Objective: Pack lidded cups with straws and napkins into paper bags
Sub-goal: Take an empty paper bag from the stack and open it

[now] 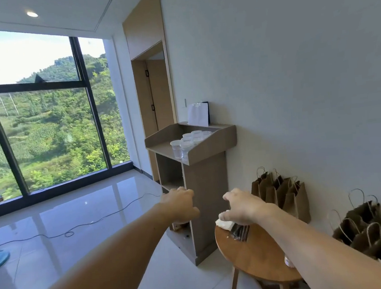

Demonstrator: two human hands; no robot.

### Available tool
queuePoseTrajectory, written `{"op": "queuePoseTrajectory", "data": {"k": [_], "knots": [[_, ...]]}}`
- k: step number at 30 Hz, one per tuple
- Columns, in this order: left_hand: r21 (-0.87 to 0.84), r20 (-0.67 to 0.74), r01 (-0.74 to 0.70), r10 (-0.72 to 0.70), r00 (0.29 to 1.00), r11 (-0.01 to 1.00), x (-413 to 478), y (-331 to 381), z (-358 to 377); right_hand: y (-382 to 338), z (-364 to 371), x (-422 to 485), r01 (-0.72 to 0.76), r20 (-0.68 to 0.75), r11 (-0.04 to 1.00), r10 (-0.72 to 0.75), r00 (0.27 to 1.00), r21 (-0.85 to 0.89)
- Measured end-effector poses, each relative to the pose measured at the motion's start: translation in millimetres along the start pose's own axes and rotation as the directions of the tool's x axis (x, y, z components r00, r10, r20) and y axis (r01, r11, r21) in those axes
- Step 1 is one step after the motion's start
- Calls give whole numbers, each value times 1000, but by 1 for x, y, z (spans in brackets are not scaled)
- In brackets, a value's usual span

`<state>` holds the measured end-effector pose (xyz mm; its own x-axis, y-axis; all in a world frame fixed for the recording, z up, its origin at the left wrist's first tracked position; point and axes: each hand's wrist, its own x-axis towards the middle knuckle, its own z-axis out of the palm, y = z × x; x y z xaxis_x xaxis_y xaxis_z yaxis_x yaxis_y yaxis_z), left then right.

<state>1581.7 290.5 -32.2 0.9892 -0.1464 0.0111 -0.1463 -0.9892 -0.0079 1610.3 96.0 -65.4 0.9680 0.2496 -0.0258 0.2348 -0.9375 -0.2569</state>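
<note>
Looking along our two outstretched arms, we see the right hand [243, 206] on the napkins [224, 224], at the eleven o'clock edge of the round desk [259, 258]. Its grip is bent down around the top of the white stack, and paper shows between the fingers. The straws [239, 231], one dark bundle, touch the stack at five o'clock from this grip.

The left hand [178, 203] hangs at nine o'clock from the right one with its fingers curled downward. Something pale is under it, but we cannot tell if the grip holds it.

The lidded cups [190, 141] stand on the tall desk [210, 147], at twelve o'clock from the left hand and well apart from it. We count at least six. One more clear cup [288, 261] is mostly hidden behind the right forearm.

The paper bags [281, 194] stand in two brown groups by the wall, at three and four o'clock. They overlap too much for us to count.
</note>
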Motion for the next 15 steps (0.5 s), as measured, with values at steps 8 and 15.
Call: {"op": "queuePoseTrajectory", "data": {"k": [8,15], "knots": [[-5,2,-29,29,1000,1000,146,-26,15,29,-5,127,-36,-8,999,36,999,-18],[3,10,-186,186,983,983,289,-48,35,52,2,234,-172,-20,985,171,985,-18]]}}
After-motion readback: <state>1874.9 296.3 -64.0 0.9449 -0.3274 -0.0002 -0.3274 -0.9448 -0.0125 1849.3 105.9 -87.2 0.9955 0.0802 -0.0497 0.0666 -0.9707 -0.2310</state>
